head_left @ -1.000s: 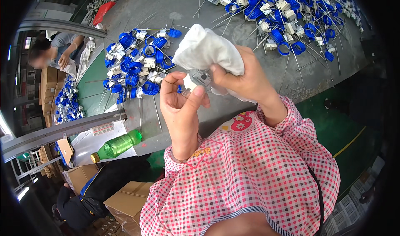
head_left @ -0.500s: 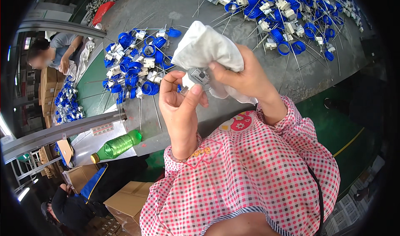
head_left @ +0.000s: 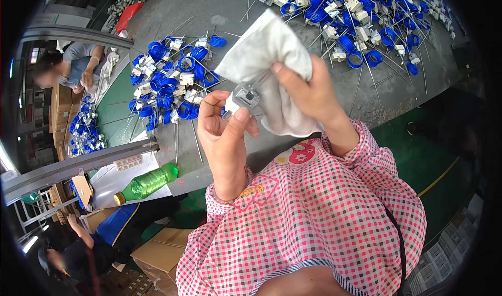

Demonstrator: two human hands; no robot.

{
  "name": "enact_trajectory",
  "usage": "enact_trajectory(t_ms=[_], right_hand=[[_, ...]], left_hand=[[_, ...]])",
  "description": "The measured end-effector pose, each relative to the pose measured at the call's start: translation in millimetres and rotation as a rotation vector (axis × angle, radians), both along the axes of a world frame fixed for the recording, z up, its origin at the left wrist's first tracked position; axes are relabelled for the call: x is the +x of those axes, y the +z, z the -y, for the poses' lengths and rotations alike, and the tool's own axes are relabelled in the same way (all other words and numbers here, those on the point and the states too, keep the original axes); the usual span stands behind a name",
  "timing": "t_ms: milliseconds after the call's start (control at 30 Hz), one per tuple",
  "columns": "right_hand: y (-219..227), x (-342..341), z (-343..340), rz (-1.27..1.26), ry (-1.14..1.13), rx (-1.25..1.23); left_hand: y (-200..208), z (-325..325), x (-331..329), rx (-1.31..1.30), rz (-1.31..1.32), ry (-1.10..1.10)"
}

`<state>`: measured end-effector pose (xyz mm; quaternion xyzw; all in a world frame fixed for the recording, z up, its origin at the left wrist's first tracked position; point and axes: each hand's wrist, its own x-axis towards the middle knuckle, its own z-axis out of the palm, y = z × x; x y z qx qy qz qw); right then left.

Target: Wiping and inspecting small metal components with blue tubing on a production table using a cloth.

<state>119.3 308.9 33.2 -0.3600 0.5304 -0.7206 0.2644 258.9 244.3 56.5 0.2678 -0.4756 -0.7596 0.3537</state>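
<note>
Between the thumb and fingers of my left hand (head_left: 226, 131) is a small grey-and-white block-shaped part (head_left: 246, 96), its grey face turned up. A bit of blue shows behind it near my fingers. My right hand (head_left: 308, 94) is closed on a white cloth (head_left: 272, 42), thumb pressed on top. The cloth fans out above the part and hangs down below my thumb. At the part's upper right edge the cloth lies close against it; whether they touch, I cannot tell.
To the left lies a pile of blue coils with white blocks and thin metal rods (head_left: 167, 81); a larger pile (head_left: 361, 19) spreads at far right on the grey table (head_left: 219, 13). A green bottle (head_left: 149, 183) lies at left. One person (head_left: 78, 68) sits far left, another (head_left: 78, 254) lower left.
My right hand has shifted slightly right and the cloth has spread upward, uncovering more of the part. My left hand stays nearly still. The person at lower left has raised an arm.
</note>
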Motion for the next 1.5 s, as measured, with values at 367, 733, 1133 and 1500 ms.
enact_trajectory(t_ms=[367, 733, 1133, 1500], right_hand=[[2, -4, 4, -0.344, 0.001, -0.122], [-4, -1, 0, -0.073, 0.075, -0.031], [4, -2, 2, -0.302, 0.06, -0.116], [8, -3, 1, -0.23, 0.03, -0.049]], left_hand=[[-1, 2, 0, -0.004, -0.009, -0.005], [-1, 1, 1, 0.032, -0.035, -0.016], [-2, 2, 0, -0.004, -0.024, 0.001], [-2, 1, 0, 0.017, -0.015, -0.016]])
